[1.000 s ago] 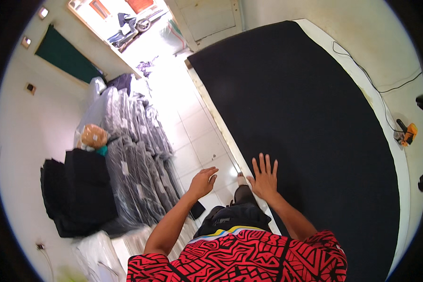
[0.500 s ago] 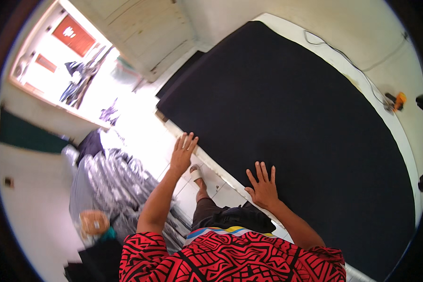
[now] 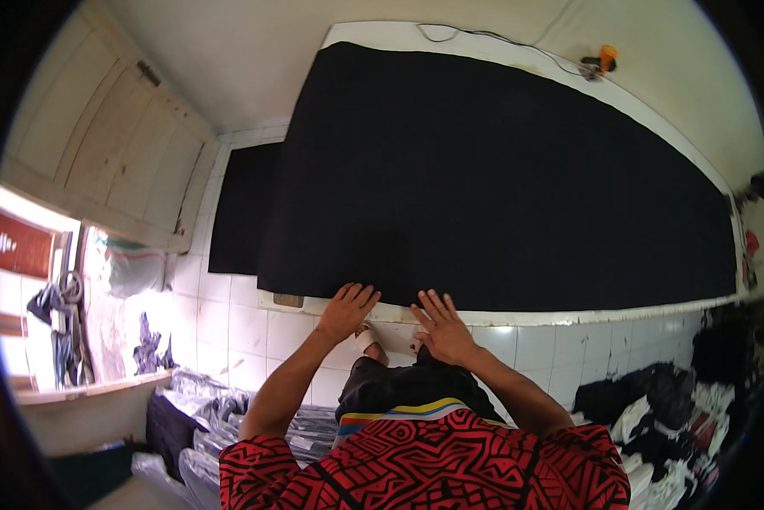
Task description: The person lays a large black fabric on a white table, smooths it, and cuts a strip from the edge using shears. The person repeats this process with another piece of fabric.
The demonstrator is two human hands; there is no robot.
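A large sheet of black fabric (image 3: pixel 501 178) lies flat over a white table (image 3: pixel 569 318), its near edge running close along the table's front edge. My left hand (image 3: pixel 346 311) rests on that edge near the left corner, palm down with fingers extended. To its right, my right hand (image 3: pixel 447 330) also lies palm down, fingers spread, the fingertips on the cloth's near edge. Neither hand grips anything. Another black piece (image 3: pixel 242 208) shows beyond the table's left end, lower than the main sheet.
An orange-handled tool (image 3: pixel 605 59) with a grey cable sits at the table's far edge by the wall. Plastic-wrapped bundles (image 3: pixel 203 399) lie at the lower left. Piled clothes (image 3: pixel 662 408) are at the lower right. A wooden door (image 3: pixel 110 136) stands at left.
My view has turned, so the table's front edge now runs nearly level. My right hand has slid from the cloth back to its near edge, and both hands are closer together.
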